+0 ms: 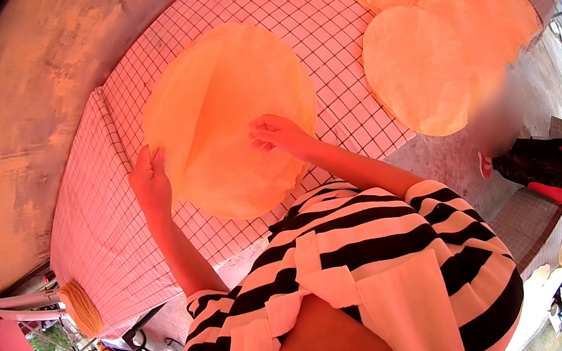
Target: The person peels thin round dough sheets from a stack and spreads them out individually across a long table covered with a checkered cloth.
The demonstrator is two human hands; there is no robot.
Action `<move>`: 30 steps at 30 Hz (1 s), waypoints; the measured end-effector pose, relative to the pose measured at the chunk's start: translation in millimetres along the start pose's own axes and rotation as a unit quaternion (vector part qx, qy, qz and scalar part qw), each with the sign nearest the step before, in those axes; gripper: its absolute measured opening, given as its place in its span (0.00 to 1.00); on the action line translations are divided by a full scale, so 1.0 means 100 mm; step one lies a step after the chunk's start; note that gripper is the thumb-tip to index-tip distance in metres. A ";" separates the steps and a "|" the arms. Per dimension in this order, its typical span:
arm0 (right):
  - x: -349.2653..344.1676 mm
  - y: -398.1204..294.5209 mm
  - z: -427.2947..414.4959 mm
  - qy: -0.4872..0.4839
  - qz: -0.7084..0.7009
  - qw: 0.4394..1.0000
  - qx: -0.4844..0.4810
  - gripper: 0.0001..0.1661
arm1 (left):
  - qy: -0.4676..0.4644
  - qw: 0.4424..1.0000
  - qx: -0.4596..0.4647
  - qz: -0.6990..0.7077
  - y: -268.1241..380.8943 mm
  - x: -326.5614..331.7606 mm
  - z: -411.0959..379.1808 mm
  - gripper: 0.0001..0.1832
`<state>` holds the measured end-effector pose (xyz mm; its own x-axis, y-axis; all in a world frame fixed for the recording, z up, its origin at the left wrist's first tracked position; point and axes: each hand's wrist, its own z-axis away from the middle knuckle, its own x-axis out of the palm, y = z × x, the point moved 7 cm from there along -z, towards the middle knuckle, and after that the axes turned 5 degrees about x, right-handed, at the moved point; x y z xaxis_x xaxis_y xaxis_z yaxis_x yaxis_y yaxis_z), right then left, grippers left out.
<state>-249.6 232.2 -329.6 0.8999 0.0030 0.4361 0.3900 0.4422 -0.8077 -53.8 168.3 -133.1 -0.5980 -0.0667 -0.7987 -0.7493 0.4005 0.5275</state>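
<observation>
A stack of thin, round, pale yellow sheets (251,81) lies on a checked cloth over a table (329,49). Part of the top sheet is lifted or folded along a line left of the stack's middle. At the stack's lower left edge, my left hand (152,180) has thumb and fingers pointing up beside the sheet's rim; whether they pinch it cannot be told. My right hand (281,135) is over the right half of the stack with its fingers curled; no object shows between them. What the sheets are made of is unclear.
More round sheets (418,65) overlap at the table's upper right, some over its edge. A worn wall (36,90) runs along the left. Folded yellowish material (81,308) is at the lower left. A person in dark clothing (549,163) is at the right, beyond the table.
</observation>
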 end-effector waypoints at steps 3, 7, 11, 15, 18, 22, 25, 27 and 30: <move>0.18 -0.04 -0.24 -0.022 0.005 1.000 -0.016 0.22 | -0.015 1.000 -0.022 -0.015 -0.33 -0.04 -0.34 0.05; 0.19 0.30 -0.58 -0.092 -0.036 0.994 0.037 0.19 | 0.129 0.977 0.031 -0.167 0.11 -0.99 -0.70 0.08; 0.18 0.17 -0.44 -0.046 -0.068 0.992 0.091 0.20 | 0.215 0.906 0.155 -0.330 0.95 -1.14 -0.33 0.08; -0.09 -0.34 -0.17 -0.023 -0.234 0.970 0.053 0.23 | 0.081 0.928 0.287 -0.223 1.23 -0.38 0.17 0.10; -0.31 -0.63 -0.12 -0.081 -0.378 0.922 0.028 0.23 | -0.060 0.942 0.299 -0.139 1.19 0.06 0.56 0.13; -0.63 -0.83 -0.27 -0.125 -0.411 0.903 -0.009 0.22 | -0.139 0.933 0.311 -0.112 1.22 0.27 0.66 0.13; -0.61 -1.07 -0.47 -0.061 -0.179 0.982 0.024 0.20 | -0.114 0.931 0.321 -0.129 1.31 0.16 0.59 0.14; -0.48 -1.44 -0.33 -0.050 -0.034 0.998 0.009 0.17 | -0.096 0.927 0.336 -0.139 1.36 0.15 0.59 0.15; -0.11 -2.22 0.20 -0.073 0.117 0.988 -0.065 0.14 | -0.072 0.913 0.376 -0.139 1.63 0.22 0.63 0.15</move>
<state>-349.9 152.3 -147.1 0.9339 0.2257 0.2773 0.2057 0.2952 -0.9330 -170.9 289.8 -83.4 -0.3305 -0.1626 -0.9297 -0.4262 0.9046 -0.0067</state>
